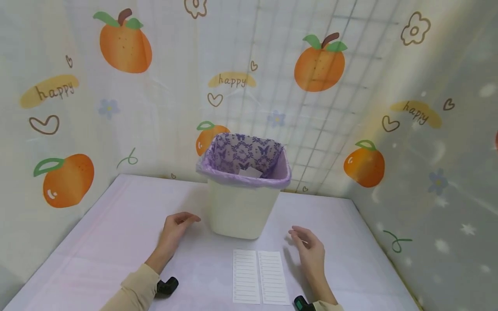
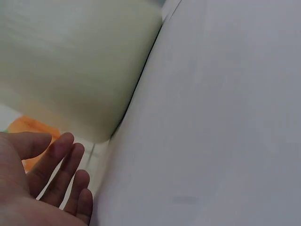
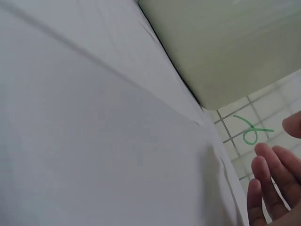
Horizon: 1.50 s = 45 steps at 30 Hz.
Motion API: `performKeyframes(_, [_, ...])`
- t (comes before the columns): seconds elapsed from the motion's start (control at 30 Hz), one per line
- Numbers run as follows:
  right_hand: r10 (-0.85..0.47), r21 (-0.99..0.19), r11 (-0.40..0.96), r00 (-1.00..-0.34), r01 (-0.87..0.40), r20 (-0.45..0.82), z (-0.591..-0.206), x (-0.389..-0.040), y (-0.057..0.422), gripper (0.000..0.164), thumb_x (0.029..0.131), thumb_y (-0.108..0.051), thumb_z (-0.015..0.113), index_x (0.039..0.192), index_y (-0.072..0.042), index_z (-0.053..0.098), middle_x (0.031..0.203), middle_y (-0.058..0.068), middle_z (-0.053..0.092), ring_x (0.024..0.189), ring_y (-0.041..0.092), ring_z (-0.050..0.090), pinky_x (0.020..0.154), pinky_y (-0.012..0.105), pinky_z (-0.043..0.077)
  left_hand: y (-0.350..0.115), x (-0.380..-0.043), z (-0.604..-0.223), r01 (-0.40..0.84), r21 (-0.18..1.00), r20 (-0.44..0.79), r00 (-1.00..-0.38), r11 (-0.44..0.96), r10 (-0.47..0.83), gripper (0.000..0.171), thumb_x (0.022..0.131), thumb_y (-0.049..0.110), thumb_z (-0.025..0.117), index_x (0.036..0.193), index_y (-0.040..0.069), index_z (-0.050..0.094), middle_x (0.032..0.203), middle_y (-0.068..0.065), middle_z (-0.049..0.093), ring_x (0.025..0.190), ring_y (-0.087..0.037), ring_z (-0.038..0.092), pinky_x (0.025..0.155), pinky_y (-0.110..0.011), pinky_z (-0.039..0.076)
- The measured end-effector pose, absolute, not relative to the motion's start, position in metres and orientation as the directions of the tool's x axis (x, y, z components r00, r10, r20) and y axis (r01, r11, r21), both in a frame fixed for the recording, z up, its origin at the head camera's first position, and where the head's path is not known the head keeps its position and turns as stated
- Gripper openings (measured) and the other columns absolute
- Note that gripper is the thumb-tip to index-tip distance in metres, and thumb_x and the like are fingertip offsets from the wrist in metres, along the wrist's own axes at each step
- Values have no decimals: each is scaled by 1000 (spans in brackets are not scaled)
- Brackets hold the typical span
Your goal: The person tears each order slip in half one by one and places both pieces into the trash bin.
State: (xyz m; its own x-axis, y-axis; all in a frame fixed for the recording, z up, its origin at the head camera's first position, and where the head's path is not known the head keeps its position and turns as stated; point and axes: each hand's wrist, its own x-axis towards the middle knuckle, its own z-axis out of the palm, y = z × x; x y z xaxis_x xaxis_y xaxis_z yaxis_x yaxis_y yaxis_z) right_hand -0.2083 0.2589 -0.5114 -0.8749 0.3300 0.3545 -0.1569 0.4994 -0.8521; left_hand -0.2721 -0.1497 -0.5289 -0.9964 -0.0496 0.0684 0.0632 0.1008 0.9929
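Pale curtains (image 1: 167, 47) with oranges and the word "happy" fill the top of the frame, and a white table (image 1: 113, 229) spreads across the bottom. At the lower left, the left hand (image 1: 173, 233) is just beside the bin (image 1: 243, 211), its fingers loose and holding nothing. Below that hand, by the sleeve (image 1: 134, 287), is a black gadget (image 1: 167, 287).

The bin stands upright in the middle of the frame. A purple bag (image 1: 249, 180) lines it and folds over the rim. Something white, maybe paper (image 1: 251, 172), is inside, but it is too hidden to be sure.

At the bottom middle, the left card (image 1: 246, 276) and the right card (image 1: 273, 276) lie flat, side by side. Both have lines on them. At the lower right, the right hand (image 1: 312, 250) is near both bin and cards, its fingers softly bent and empty.

A hard bump could tip the bin, since it looks light and narrow at the foot. A tug could pull the bag off the rim. The cards look thin, so a brushing sleeve could push them crooked.
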Motion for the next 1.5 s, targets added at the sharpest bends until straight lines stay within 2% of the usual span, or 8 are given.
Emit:
performKeyframes(0.17, [318, -863, 455, -865, -219, 387, -509, -206, 252, 28, 99, -3, 71, 127, -5, 70, 115, 14, 78, 99, 2, 69, 86, 12, 50, -135, -264, -529, 124, 982, 125, -992, 142, -1, 8, 94, 20, 77, 94, 15, 84, 100, -3, 80, 92, -16, 63, 81, -30, 48])
performKeyframes(0.3, [318, -856, 468, -861, -222, 398, -509, -205, 247, 30, 98, 1, 70, 127, -6, 68, 114, 12, 78, 98, 5, 69, 86, 12, 50, -124, -258, -529, 171, 970, 166, -985, 173, 40, 5, 91, 20, 80, 90, 16, 84, 94, -3, 80, 86, -15, 64, 79, -28, 49])
performKeyframes(0.53, [326, -860, 466, -863, -209, 386, -511, -201, 242, 28, 97, 0, 72, 124, -5, 68, 109, 11, 77, 101, 16, 71, 88, 12, 51, -108, -246, -532, 214, 945, 194, -976, 247, 101, 6, 90, 25, 83, 87, 20, 85, 89, 6, 80, 94, -11, 71, 92, -31, 51])
performKeyframes(0.93, [314, -859, 456, -860, -235, 402, -507, -200, 232, 26, 95, 5, 71, 120, -1, 71, 107, 16, 78, 99, 16, 70, 87, 11, 50, -86, -232, -530, 346, 845, 294, -937, 408, 188, 8, 93, 23, 80, 97, 16, 84, 96, 7, 77, 96, -15, 69, 89, -36, 56])
performKeyframes(1.0, [315, -859, 474, -873, -194, 372, -507, -196, 230, 22, 96, 0, 72, 118, -4, 72, 106, 11, 78, 99, 15, 70, 91, 17, 51, -81, -226, -530, 368, 837, 300, -927, 405, 224, 9, 94, 22, 80, 99, 15, 82, 97, 7, 76, 95, -14, 69, 88, -34, 56])
performKeyframes(1.17, [277, -849, 504, -901, -159, 333, -508, -193, 228, 12, 98, -10, 75, 109, -11, 76, 101, 3, 79, 99, 16, 72, 95, 24, 51, -70, -218, -530, 406, 853, 299, -895, 329, 330, 25, 90, 32, 85, 105, 12, 81, 100, 3, 76, 97, -15, 69, 89, -32, 58])
performKeyframes(1.27, [231, -850, 489, -911, -195, 342, -507, -194, 225, 10, 97, -6, 74, 106, -9, 77, 98, 5, 80, 98, 19, 74, 93, 19, 52, -65, -217, -528, 450, 835, 322, -866, 315, 383, 35, 86, 35, 88, 108, 9, 80, 105, 0, 76, 101, -18, 69, 92, -33, 57])
performKeyframes(1.5, [138, -834, 525, -950, -169, 279, -506, -188, 218, 10, 97, -8, 73, 101, -16, 77, 91, -3, 79, 95, 15, 72, 102, 32, 44, -57, -207, -528, 544, 746, 365, -817, 384, 447, 56, 72, 40, 97, 114, 9, 76, 109, -4, 69, 102, -22, 62, 92, -36, 51])
